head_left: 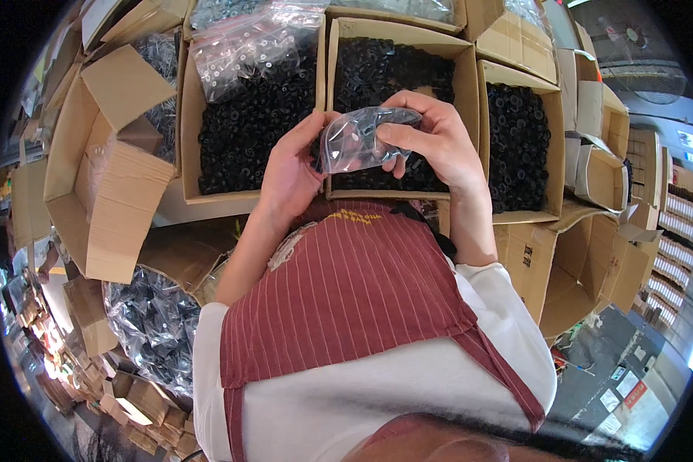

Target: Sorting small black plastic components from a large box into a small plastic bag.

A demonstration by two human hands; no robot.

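Observation:
A small clear plastic bag [353, 148] with a few dark pieces showing through it is up between my hands. My right hand [441, 145] closes on its right end, the thumb pressed on the front and the fingers curled around. At the bag's left edge, my left hand [294, 165] grips it, with most of its fingers hidden behind. Below the bag is an open carton [473, 85] of small black parts. Another carton [189, 108], to the left, holds small black ring-like pieces, and a zip bag [246, 58] of small pale pieces lies on them.
On the right stands a carton [556, 146] of black round parts. An open-flapped box [69, 154] juts out at the left. Filled clear bags [150, 327] are heaped at lower left. An open cardboard box [581, 269] sits at lower right.

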